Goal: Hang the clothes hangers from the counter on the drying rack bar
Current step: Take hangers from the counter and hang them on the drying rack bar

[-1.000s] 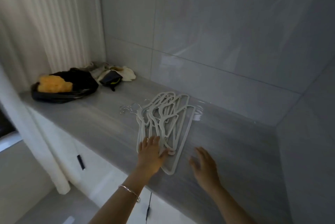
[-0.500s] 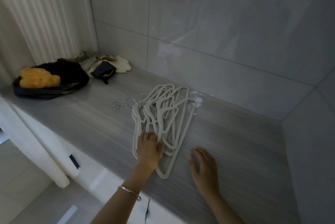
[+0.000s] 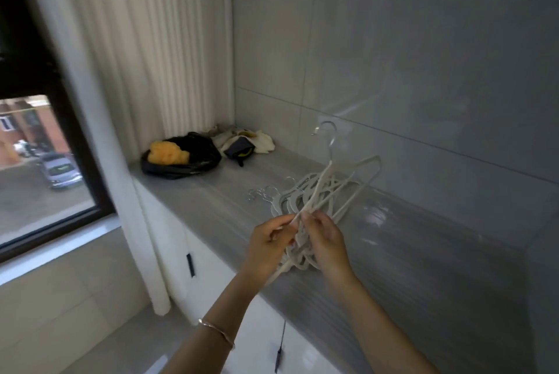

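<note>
One white hanger (image 3: 348, 180) is tilted up off the grey counter (image 3: 423, 267), its metal hook pointing up toward the tiled wall. My left hand (image 3: 267, 248) pinches its lower end, and my right hand (image 3: 325, 242) grips it just beside, fingers curled. Beneath them a pile of several white hangers (image 3: 290, 201) lies flat on the counter, metal hooks pointing left. No drying rack bar is in view.
At the counter's far end sit a black bag with an orange sponge-like lump (image 3: 178, 155) and a heap of cloths (image 3: 245, 143). A pale curtain (image 3: 145, 56) hangs left, beside a dark-framed window (image 3: 45, 161). White cabinet doors (image 3: 211, 267) run below the counter.
Both hands were flat on the counter by the pile; now they have closed on one hanger and raised it off the pile. The camera has tilted up and left.
</note>
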`<state>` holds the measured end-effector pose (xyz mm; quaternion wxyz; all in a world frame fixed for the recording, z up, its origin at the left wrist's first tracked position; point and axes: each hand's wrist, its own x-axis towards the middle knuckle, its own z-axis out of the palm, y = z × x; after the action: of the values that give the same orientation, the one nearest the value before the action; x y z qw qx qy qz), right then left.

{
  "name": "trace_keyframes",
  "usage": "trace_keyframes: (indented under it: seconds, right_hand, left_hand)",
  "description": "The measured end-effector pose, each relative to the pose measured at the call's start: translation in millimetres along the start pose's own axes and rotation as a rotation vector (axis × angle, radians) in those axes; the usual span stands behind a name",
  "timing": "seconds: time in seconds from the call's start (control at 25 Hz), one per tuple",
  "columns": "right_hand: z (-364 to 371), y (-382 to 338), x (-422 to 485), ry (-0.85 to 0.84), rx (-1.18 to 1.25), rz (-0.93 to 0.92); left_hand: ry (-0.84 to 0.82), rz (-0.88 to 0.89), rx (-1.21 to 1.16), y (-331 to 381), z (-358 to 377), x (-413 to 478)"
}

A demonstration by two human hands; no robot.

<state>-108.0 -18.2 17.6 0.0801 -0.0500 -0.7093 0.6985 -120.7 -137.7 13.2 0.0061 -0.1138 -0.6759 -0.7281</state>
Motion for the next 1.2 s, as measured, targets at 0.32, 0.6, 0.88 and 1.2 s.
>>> trace_keyframes:
  seconds: [0.32,0.6,0.88,1.2]
  right_hand:
    - [56.5,-89.0,-104.4,-0.244,0.184,-0.171]
    - [95.8,-175.2,-288.9,-0.649,0.26,-0.58]
    - [149.3,-229.9,-486.5,-1.028,0.312,-0.817]
    - [258.8,-249.3,-716.9,-1.311,0.188,-0.814]
  left_hand:
    - [0.371,0.203,0.194,104.7,-35.5,-160.7]
    - [0.985,0.591,0.595,261.9,-99.4,-369.8]
    - [1.488,0.675,1.296,357.6,-116.3,-607.3]
    - [1.795,0.206,1.374,377.7,-172.9,-878.9]
